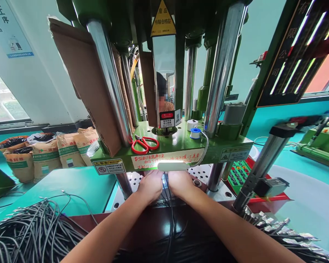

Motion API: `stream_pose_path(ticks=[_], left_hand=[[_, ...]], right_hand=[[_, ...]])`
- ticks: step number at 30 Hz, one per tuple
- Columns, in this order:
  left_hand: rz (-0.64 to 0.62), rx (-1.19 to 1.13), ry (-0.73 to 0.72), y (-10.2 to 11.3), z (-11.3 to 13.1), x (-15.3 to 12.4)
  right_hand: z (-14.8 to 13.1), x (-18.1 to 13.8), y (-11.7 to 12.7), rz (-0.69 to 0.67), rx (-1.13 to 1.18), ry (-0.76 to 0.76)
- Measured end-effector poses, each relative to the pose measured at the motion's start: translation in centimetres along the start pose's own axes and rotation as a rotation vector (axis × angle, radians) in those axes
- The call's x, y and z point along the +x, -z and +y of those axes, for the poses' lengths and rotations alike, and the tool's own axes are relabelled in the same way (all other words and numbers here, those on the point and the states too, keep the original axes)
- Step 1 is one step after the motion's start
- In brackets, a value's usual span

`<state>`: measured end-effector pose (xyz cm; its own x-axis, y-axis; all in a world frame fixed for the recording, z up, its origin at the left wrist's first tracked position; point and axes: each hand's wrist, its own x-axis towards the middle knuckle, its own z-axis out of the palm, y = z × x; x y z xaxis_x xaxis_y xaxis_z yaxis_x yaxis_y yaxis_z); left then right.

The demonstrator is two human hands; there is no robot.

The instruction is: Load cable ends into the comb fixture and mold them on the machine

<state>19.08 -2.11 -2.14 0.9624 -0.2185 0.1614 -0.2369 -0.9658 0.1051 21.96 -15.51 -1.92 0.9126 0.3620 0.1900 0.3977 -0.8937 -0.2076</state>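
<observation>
Side by side under a lit white lamp (173, 166), both my hands reach into the lower part of a green press (178, 140). My left hand (151, 185) is curled at the left of several black cables (170, 210). At their right, my right hand (180, 183) is curled as well, close against them. The cables run from between the hands down toward me. Glare and the backs of the hands hide my fingertips, so what they grip is not visible. A perforated metal plate (201, 172) lies beneath the press.
Red-handled scissors (145, 145) and a blue-and-white spool (195, 133) lie on the press ledge. Cable bundles lie at left (35, 230) and right (287, 233). Steel columns (109, 80) flank the work spot. A control panel (238, 175) stands at right, sacks (45, 157) at left.
</observation>
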Motion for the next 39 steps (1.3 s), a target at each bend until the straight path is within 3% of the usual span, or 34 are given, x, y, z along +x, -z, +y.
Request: stream_pose_path(ticks=[7,15,22,27,39], left_hand=[[0.039,-0.031,0.118,-0.4,1.4,0.4],[0.012,-0.035,0.127,-0.3,1.3,0.2],[0.030,-0.060,0.109,-0.6,1.0,0.1],[0.032,-0.084,0.106,-0.9,0.7,0.2],[0.063,-0.080,0.106,-1.8,0.5,0.3]], right_hand=[[1.0,-0.8,0.4,0.073,0.030,-0.127],[1.4,0.4,-0.9,0.101,0.046,-0.110],[1.9,0.0,0.0,0.063,0.030,-0.045],[3.3,-1.6,0.7,0.069,-0.003,-0.080],[3.1,-0.7,-0.5,-0.013,-0.010,-0.073]])
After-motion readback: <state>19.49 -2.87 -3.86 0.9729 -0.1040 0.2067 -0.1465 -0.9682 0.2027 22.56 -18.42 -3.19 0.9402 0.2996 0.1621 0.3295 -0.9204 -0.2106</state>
